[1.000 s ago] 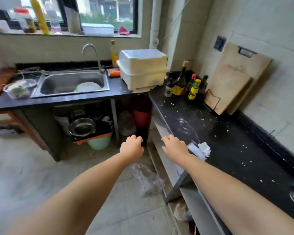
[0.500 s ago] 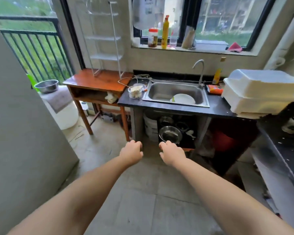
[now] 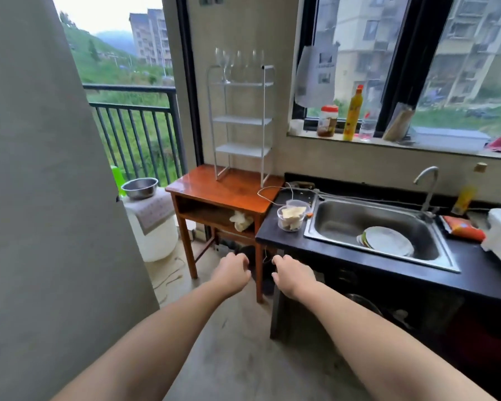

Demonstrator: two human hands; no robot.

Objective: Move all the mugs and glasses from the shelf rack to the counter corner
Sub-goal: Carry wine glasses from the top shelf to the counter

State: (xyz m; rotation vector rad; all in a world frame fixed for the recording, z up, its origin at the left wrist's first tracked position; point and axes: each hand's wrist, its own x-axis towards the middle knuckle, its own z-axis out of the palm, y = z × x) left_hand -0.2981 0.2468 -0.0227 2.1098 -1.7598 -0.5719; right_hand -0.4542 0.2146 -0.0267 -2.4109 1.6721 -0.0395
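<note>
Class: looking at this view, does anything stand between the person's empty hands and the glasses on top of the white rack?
Nothing visible does. Both hands, left and right, hang empty above open floor; the glasses stand exposed atop the rack, on the wooden table.

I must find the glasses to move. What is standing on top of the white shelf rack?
Several clear stemmed glasses stand on the top tier of the white shelf rack. The lower tiers look bare. The exact count is unclear, since they overlap and are transparent.
</note>
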